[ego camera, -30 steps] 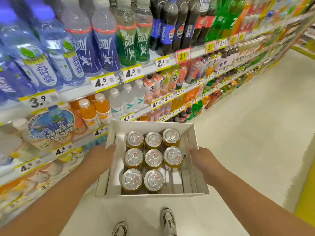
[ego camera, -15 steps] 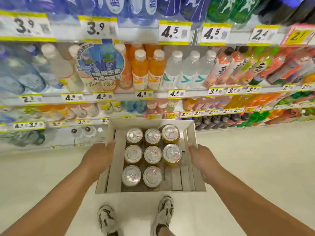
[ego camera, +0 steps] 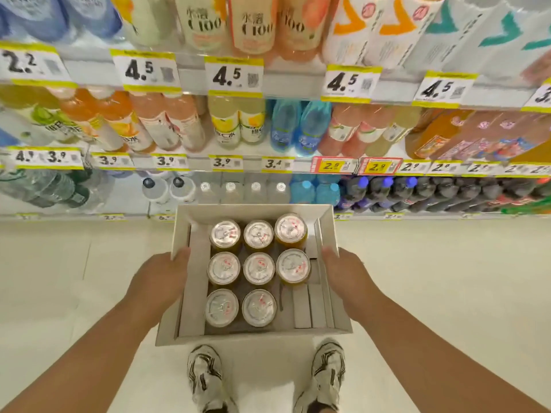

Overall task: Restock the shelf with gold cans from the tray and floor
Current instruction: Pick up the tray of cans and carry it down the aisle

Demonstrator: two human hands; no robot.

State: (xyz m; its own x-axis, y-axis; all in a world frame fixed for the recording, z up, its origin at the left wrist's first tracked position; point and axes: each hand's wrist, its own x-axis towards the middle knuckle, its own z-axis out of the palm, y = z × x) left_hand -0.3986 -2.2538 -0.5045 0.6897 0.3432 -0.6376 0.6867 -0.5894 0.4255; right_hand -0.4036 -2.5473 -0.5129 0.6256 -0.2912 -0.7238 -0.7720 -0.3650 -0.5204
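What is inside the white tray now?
Eight gold cans stand upright in the tray, with folded cardboard strips on its right side. The floor under the cans is hidden.

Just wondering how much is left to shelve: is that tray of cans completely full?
No, the tray holds eight gold cans in rows of three, three and two, leaving its near right corner bare.

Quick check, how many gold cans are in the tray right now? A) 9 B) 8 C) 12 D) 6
B: the tray holds eight gold cans, in rows of three, three and two, with the near right slot bare; the left hand and right hand hold the tray's sides.
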